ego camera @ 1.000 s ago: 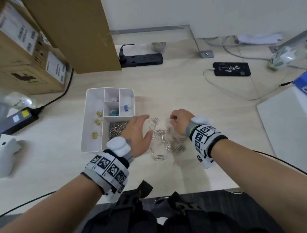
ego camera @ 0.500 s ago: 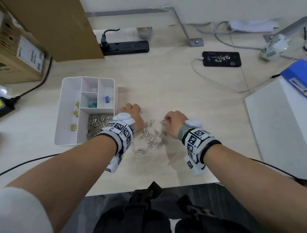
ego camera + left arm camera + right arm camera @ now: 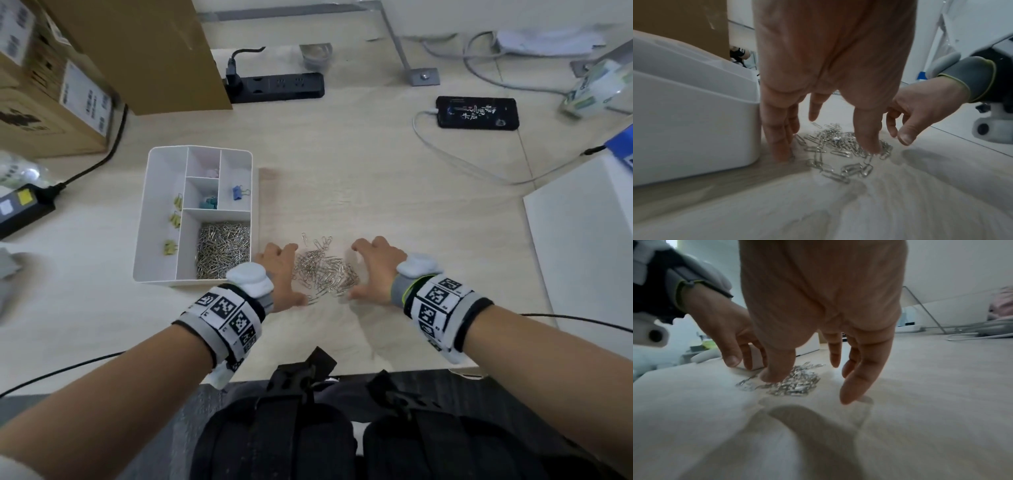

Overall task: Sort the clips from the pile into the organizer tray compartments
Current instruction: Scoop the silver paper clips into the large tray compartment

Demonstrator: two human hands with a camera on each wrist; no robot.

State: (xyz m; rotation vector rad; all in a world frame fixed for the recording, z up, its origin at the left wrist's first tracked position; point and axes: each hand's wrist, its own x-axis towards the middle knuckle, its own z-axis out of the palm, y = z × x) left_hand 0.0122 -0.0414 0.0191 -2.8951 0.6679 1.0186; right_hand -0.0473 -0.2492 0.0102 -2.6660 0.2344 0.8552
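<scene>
Two hands bracket the pile (image 3: 322, 270) of thin silver wire clips on the desk, just right of the tray (image 3: 161, 219). Left hand (image 3: 281, 277) and right hand (image 3: 375, 270) are both spread, fingers down toward the desk on either side of the heap, holding nothing. It looks like the gathering step: next they'd need to close in, scoop a bunch and lift it into the tray's near compartment, already full of like clips. Some loose ones look interlinked
</scene>
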